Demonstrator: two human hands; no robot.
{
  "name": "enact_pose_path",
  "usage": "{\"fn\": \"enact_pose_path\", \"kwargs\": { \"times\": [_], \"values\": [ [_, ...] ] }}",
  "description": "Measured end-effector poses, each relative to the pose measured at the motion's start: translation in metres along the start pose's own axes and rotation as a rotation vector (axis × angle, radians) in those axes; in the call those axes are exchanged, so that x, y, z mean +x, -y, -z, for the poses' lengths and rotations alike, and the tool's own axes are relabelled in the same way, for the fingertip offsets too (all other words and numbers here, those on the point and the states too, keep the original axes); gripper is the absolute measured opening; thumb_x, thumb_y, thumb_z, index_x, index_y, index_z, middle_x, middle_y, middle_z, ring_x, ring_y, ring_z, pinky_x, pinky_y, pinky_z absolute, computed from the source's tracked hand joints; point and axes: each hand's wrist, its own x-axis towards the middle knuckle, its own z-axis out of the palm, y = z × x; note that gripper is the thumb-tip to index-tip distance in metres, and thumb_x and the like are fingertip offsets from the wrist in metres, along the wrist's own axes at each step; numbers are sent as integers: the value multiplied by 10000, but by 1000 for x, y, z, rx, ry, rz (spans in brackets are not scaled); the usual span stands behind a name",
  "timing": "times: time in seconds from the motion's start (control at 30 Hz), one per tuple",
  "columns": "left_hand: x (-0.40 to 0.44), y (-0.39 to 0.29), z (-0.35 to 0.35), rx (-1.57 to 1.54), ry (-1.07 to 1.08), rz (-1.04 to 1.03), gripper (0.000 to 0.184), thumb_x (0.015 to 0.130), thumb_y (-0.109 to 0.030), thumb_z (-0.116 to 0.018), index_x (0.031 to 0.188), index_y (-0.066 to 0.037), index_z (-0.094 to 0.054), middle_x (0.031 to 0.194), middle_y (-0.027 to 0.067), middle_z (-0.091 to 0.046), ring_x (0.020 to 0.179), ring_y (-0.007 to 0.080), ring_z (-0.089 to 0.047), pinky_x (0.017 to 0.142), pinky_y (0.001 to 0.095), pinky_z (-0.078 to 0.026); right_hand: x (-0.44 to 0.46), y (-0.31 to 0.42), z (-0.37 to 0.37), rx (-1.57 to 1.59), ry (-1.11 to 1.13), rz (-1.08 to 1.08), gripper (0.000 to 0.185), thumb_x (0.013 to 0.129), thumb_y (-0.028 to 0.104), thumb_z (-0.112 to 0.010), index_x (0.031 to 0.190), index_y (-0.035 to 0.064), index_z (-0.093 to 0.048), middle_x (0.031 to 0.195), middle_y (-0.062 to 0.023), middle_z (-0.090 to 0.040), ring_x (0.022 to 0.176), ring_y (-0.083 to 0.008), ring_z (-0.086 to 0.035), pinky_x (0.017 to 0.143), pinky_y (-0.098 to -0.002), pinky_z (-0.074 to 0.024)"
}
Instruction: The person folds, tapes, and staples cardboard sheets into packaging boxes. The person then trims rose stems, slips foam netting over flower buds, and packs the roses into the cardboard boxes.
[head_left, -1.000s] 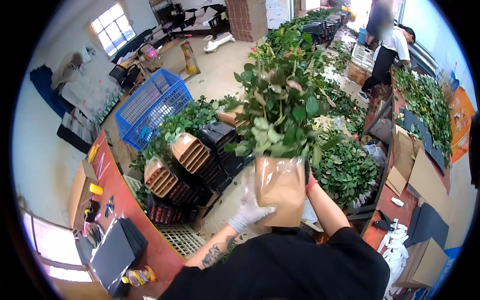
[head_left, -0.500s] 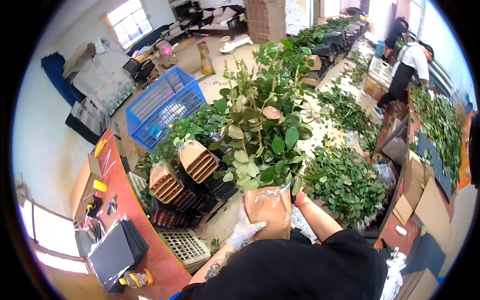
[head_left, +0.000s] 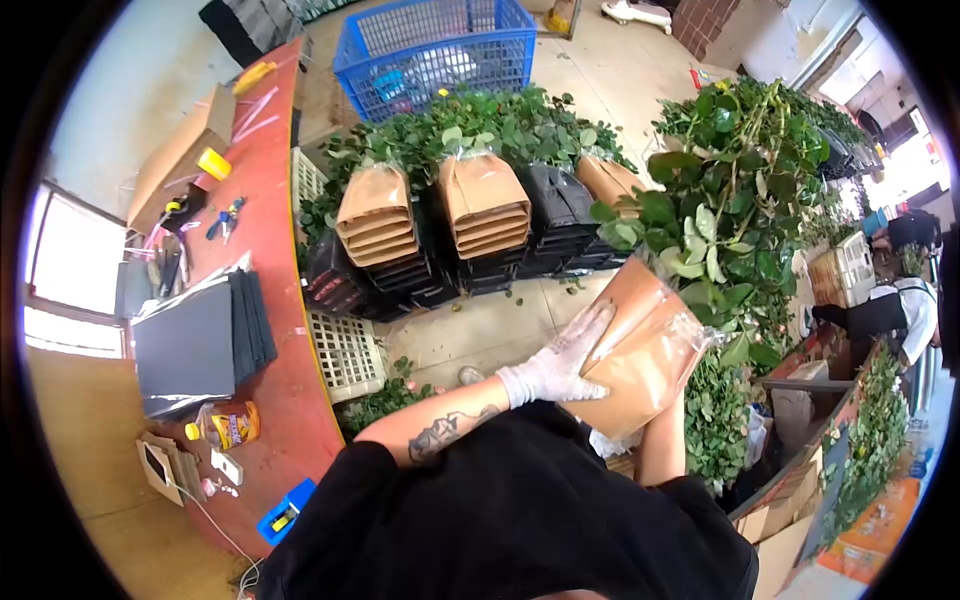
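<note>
Room: pale tiled floor point(head_left: 470, 330), red surface point(head_left: 290, 430) on the left.
Wrapped bundle point(head_left: 650, 335): before the chest, above the floor, tilted, leaves up and right.
Hands: gloved left hand point(head_left: 565, 368) holds the wrap, fingers spread; right hand behind it, grip cannot be told.
Handling: best keep the base supported, paper uncrushed, foliage clear of neighbours.
Count: one held bundle, three brown-topped stacks point(head_left: 485, 205), one blue crate point(head_left: 510, 65), one bottle point(head_left: 230, 425); black layers too overlapped.

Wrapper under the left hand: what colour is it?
The wrapper is brown, with glossy highlights; head view shows it.
</note>
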Motion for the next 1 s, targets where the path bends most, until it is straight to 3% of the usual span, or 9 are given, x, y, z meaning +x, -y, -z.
{"fn": "enact_pose_path", "kwargs": {
  "times": [0.17, 0.33, 0.6, 0.67, 0.7, 0.77, 0.83, 0.9, 1.0],
  "values": [
    [25, -3, 34, -24, -25, -23, 1153, 702, -528, -689, 1428, 42, 3, 1493, 253, -3, 1397, 362, -8, 1135, 386, -90, 62, 17, -24, -65, 15, 47, 362, 959, 254, -379, 1175, 5, -528, 1135, -116, -578, 1045, -220, -552, 938, -334, -434],
    [65, 12, 69, -115, -144, 85, 1144, 731, -333, -729, 1408, 48, 111, 1487, 264, -13, 1396, 343, -58, 1126, 337, -129, 160, 20, -30, -103, 94, 37, 371, 960, 258, -372, 1187, 7, -523, 1149, -119, -577, 1061, -224, -549, 952, -335, -431],
    [142, 69, 106, -143, -453, 295, 1080, 754, -296, -705, 1409, 64, 73, 1463, 271, -138, 1359, 351, -196, 1105, 357, -192, 352, -79, -20, -152, 386, -142, 385, 962, 264, -361, 1206, 10, -516, 1171, -123, -574, 1086, -230, -546, 973, -337, -426],
    [156, 80, 115, -224, -501, 402, 1008, 764, -274, -685, 1407, 84, 4, 1443, 288, -193, 1343, 365, -234, 1092, 365, -227, 386, -120, -12, 65, 510, -286, 389, 962, 265, -358, 1211, 11, -515, 1176, -124, -573, 1092, -231, -545, 979, -338, -425],
    [162, 89, 120, -219, -506, 423, 1008, 764, -274, -685, 1407, 84, 4, 1443, 288, -193, 1343, 365, -234, 1092, 365, -227, 408, -142, -12, 608, 521, -607, 394, 961, 280, -351, 1188, 19, -538, 1165, -117, -581, 1075, -220, -557, 977, -329, -426],
    [166, 101, 124, 114, -498, 600, 926, 766, -230, -665, 1406, 76, -70, 1422, 307, -217, 1327, 398, -252, 1087, 392, -241, 410, -136, -56, 200, 158, -858, 380, 959, 274, -334, 1123, 40, -585, 1068, -92, -631, 982, -207, -600, 889, -319, -478],
    [180, 88, 144, 751, -209, 807, 741, 732, -238, -642, 1359, -11, -320, 1378, 228, -337, 1241, 380, -374, 1040, 442, -304, 424, -180, -55, -137, 223, -1037, 384, 930, 315, -382, 1093, 43, -597, 1044, -149, -640, 951, -243, -619, 866, -340, -480],
    [180, 117, 143, 753, -137, 696, 613, 727, -298, -631, 1258, -43, -462, 1348, 154, -404, 1214, 323, -416, 1030, 450, -307, 440, -220, -61, -1531, 873, -257, 443, 883, 381, -434, 1087, 17, -585, 1083, -230, -608, 990, -314, -604, 893, -391, -458],
    [194, 120, 161, 641, -162, 760, 509, 746, -340, -612, 1165, -61, -538, 1287, 126, -467, 1194, 307, -432, 1040, 459, -289, 447, -235, -65, -1329, 495, -464, 518, 861, 416, -436, 1077, -33, -577, 1130, -285, -560, 1082, -399, -535, 946, -429, -413]
  ]
}}
